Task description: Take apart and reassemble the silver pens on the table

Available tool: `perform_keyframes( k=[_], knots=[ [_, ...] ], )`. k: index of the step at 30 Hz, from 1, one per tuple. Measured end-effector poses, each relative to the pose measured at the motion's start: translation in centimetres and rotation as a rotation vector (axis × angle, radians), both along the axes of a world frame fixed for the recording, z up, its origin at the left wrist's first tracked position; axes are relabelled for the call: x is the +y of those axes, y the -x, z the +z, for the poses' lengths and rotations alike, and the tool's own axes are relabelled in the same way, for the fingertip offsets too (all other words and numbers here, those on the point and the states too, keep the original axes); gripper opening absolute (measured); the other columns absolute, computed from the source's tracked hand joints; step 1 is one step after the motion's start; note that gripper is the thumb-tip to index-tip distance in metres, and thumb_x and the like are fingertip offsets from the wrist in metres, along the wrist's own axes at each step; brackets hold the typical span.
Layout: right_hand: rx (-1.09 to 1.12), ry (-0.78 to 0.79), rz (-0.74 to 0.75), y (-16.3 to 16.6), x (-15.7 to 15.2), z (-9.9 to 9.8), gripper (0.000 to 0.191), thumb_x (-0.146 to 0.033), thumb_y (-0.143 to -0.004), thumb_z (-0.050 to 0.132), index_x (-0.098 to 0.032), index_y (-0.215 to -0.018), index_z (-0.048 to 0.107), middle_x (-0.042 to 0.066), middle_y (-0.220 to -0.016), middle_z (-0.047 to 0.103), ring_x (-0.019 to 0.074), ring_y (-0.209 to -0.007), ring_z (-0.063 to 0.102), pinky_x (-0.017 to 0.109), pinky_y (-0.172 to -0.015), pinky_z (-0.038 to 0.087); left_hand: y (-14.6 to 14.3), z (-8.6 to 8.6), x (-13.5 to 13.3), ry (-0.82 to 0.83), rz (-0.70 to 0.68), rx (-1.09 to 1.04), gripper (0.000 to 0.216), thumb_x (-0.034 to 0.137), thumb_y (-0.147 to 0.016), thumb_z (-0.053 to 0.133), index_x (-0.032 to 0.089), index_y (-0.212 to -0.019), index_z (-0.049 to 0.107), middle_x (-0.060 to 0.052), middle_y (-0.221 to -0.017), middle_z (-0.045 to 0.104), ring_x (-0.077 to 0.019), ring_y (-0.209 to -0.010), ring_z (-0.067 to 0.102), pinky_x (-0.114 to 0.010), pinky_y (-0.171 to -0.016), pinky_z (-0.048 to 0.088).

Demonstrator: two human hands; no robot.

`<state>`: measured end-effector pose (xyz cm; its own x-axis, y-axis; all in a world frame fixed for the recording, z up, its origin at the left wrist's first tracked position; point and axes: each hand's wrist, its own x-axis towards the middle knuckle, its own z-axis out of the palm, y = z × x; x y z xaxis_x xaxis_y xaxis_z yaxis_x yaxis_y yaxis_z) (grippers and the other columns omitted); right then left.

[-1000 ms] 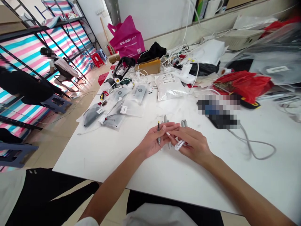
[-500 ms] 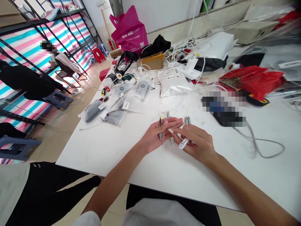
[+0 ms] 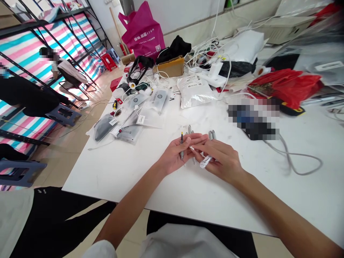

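Observation:
My left hand (image 3: 173, 154) is palm up over the table, its thumb pressing a slim pen part (image 3: 182, 147) with a yellow end and a grey lower section across the palm. My right hand (image 3: 221, 156) meets it from the right, fingertips pinching a small white piece (image 3: 191, 147) close to the left fingers. A clear plastic pen part (image 3: 205, 162) is also held in the right hand, sticking out below its fingers. Grey pens (image 3: 212, 134) lie on the table just beyond the right hand, and more grey pen parts (image 3: 189, 129) lie behind the left fingers, partly hidden.
Flat plastic packets (image 3: 129, 132) and a white bag (image 3: 196, 91) lie farther back. A tangle of white cables (image 3: 204, 52), a cardboard box (image 3: 172, 67) and a magenta bag (image 3: 145, 34) stand behind. To the right are a blurred dark device (image 3: 258, 125) with a grey cable and red plastic (image 3: 292, 84).
The view has shifted slightly, so the table things appear a little left and higher. My right fingertips with the white piece are slightly closer to my left thumb. Both hands keep their holds.

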<state>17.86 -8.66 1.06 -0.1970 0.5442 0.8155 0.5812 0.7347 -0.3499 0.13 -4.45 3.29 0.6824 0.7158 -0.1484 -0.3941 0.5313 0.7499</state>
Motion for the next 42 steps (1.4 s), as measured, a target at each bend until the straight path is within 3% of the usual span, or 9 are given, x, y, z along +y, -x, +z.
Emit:
perform_keyframes(
  k=[8,12,16,22,26,29,32,38,42],
  knots=[
    [0.03,0.016,-0.084,0.0,0.2,-0.4,0.025,-0.013,-0.091,0.071,-0.027,-0.112,0.072,-0.001,-0.074,0.072,0.0153,-0.063,0.065,0.03,-0.061,0.053,0.0,0.1,0.1,-0.077,-0.014,0.061,0.036,0.042,-0.095,0.07,0.017,-0.12,0.074,-0.017,-0.145,0.063,-0.0273,-0.124,0.067,-0.041,-0.107,0.049],
    [0.11,0.197,-0.121,0.3,0.0,0.1,0.008,-0.023,-0.095,0.069,-0.025,-0.099,0.076,0.001,-0.076,0.075,0.0132,-0.058,0.064,0.026,-0.052,0.051,0.2,-0.4,0.2,-0.115,0.016,0.111,0.044,0.047,-0.09,0.075,0.017,-0.122,0.074,-0.017,-0.131,0.071,-0.0278,-0.116,0.071,-0.045,-0.108,0.049],
    [0.239,0.38,-0.1,0.8,-0.2,0.7,0.014,-0.032,-0.096,0.067,-0.023,-0.095,0.078,0.002,-0.078,0.077,0.0126,-0.055,0.063,0.024,-0.041,0.043,0.1,-0.8,0.2,-0.138,0.04,0.132,0.047,0.05,-0.089,0.075,0.016,-0.123,0.073,-0.014,-0.115,0.076,-0.0281,-0.115,0.071,-0.048,-0.11,0.047],
    [0.317,0.452,-0.096,0.8,0.1,0.4,0.015,-0.033,-0.094,0.07,-0.022,-0.097,0.079,0.002,-0.079,0.078,0.0127,-0.053,0.061,0.023,-0.039,0.043,0.0,-0.6,0.1,-0.091,0.073,0.089,0.035,0.045,-0.09,0.076,0.017,-0.11,0.07,-0.01,-0.1,0.077,-0.0267,-0.11,0.074,-0.049,-0.111,0.046],
    [0.198,0.304,-0.058,0.2,0.5,-0.4,0.014,-0.024,-0.096,0.068,-0.024,-0.106,0.078,0.003,-0.087,0.079,0.0122,-0.058,0.063,0.024,-0.048,0.048,0.1,-0.4,0.2,0.033,0.119,0.018,0.021,0.037,-0.093,0.073,0.018,-0.1,0.066,-0.013,-0.121,0.074,-0.0257,-0.124,0.068,-0.045,-0.116,0.043],
    [0.1,0.128,-0.017,-0.1,0.8,-1.1,0.026,-0.014,-0.095,0.067,-0.024,-0.117,0.074,0.001,-0.08,0.075,0.0136,-0.063,0.064,0.027,-0.059,0.053,0.0,-0.3,0.2,0.094,0.133,0.002,0.016,0.033,-0.096,0.07,0.017,-0.1,0.068,-0.015,-0.141,0.066,-0.025,-0.136,0.06,-0.039,-0.119,0.042],
    [0.063,0.016,-0.03,-0.1,0.9,-1.3,0.038,-0.008,-0.093,0.068,-0.024,-0.127,0.069,0.002,-0.079,0.072,0.0144,-0.066,0.063,0.028,-0.061,0.052,-0.2,-0.3,0.0,0.108,0.104,-0.009,0.019,0.033,-0.097,0.067,0.016,-0.104,0.071,-0.014,-0.149,0.061,-0.0255,-0.139,0.057,-0.037,-0.119,0.042],
    [0.003,-0.102,-0.044,0.0,0.6,-0.9,0.043,-0.004,-0.092,0.067,-0.021,-0.131,0.066,0.002,-0.079,0.071,0.014,-0.066,0.062,0.027,-0.061,0.05,-0.4,0.0,-0.4,0.126,0.054,-0.023,0.019,0.033,-0.098,0.067,0.016,-0.106,0.07,-0.015,-0.142,0.066,-0.0215,-0.127,0.066,-0.035,-0.115,0.046],
    [0.046,-0.161,-0.073,0.2,0.3,-0.5,0.046,-0.001,-0.088,0.071,-0.019,-0.131,0.067,0.001,-0.073,0.068,0.0128,-0.061,0.058,0.027,-0.059,0.05,-0.3,0.0,-0.5,0.15,-0.025,-0.072,0.017,0.031,-0.094,0.073,0.016,-0.096,0.068,-0.014,-0.13,0.072,-0.0204,-0.116,0.07,-0.038,-0.115,0.046]
  ],
)
